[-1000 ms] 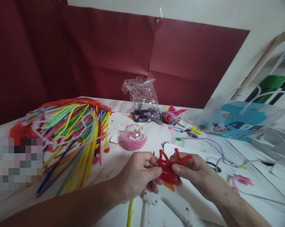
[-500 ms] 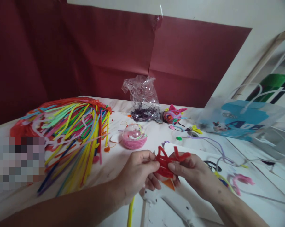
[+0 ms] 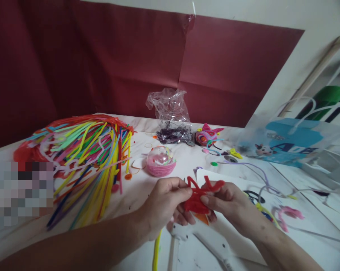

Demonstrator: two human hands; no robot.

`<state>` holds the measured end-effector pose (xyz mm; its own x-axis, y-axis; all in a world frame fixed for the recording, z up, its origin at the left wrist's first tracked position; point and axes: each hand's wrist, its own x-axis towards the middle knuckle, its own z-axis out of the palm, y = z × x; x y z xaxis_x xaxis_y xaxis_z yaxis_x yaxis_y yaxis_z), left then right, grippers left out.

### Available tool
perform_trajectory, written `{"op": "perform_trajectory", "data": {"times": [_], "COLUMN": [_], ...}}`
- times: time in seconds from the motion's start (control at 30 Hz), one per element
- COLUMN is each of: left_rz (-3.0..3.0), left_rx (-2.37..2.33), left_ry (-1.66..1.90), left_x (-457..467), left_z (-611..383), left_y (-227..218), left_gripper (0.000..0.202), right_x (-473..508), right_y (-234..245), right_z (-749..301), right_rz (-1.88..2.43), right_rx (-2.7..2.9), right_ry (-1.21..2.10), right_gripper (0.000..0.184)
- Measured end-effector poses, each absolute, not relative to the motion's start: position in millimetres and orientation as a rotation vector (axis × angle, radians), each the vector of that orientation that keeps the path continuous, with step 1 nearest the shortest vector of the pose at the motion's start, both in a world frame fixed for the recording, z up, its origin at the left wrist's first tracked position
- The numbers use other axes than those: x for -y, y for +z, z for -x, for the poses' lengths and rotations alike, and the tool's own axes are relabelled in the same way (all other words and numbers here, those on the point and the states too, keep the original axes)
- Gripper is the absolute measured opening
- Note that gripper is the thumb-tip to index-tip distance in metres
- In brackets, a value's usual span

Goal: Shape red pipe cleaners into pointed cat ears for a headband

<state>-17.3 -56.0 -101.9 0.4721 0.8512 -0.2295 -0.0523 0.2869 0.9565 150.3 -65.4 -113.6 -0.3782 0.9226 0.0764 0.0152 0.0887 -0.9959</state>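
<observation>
Between my two hands is a bent red pipe cleaner [image 3: 196, 201], folded into zigzags with loose ends sticking up. My left hand [image 3: 170, 199] pinches its left side between thumb and fingers. On the other side, my right hand [image 3: 226, 199] grips it with the thumb pressed on the front. An orange piece [image 3: 202, 218] shows just below the red folds, partly hidden by my fingers. Under my hands lies a white tool, perhaps a glue gun [image 3: 212, 246], its shape partly covered. A yellow pipe cleaner [image 3: 157, 252] runs beneath my left wrist.
At left spreads a heap of coloured pipe cleaners [image 3: 102, 150]. Beyond my hands sit a clear ball with a pink wrapped base [image 3: 161, 167], a plastic bag with dark strands [image 3: 174, 133] and a pink eared figure [image 3: 206, 136]. A printed carrier bag [image 3: 294, 131] stands at right.
The red pipe cleaner has tilted and its upper folds sit closer together. Both hands stay at nearly the same place, still gripping it. The view has shifted slightly.
</observation>
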Motion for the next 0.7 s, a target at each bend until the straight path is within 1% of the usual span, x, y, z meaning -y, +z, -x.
{"op": "perform_trajectory", "data": {"times": [0.1, 0.37, 0.5, 0.7], "left_rz": [-1.095, -0.991, -0.989, -1.036], "left_rx": [-0.883, -0.895, -0.858, -0.820], "left_ry": [0.737, 0.761, 0.753, 0.724], "left_x": [56.2, 54.2, 52.9, 51.7], "left_z": [16.6, 18.0, 18.9, 20.3], "left_y": [-101.6, -102.6, -105.2, -103.4], "left_gripper": [0.011, 0.005, 0.008, 0.020], "right_x": [66.1, 70.0, 69.9, 65.6], "right_y": [-114.7, -112.2, -111.2, -115.9], "right_z": [-149.2, -144.3, -144.3, -148.2], "right_rz": [0.967, 0.976, 0.962, 0.952], "right_rx": [1.534, 1.624, 1.635, 1.552], "right_ry": [1.396, 1.337, 1.348, 1.397], "right_gripper": [0.032, 0.030, 0.027, 0.025]}}
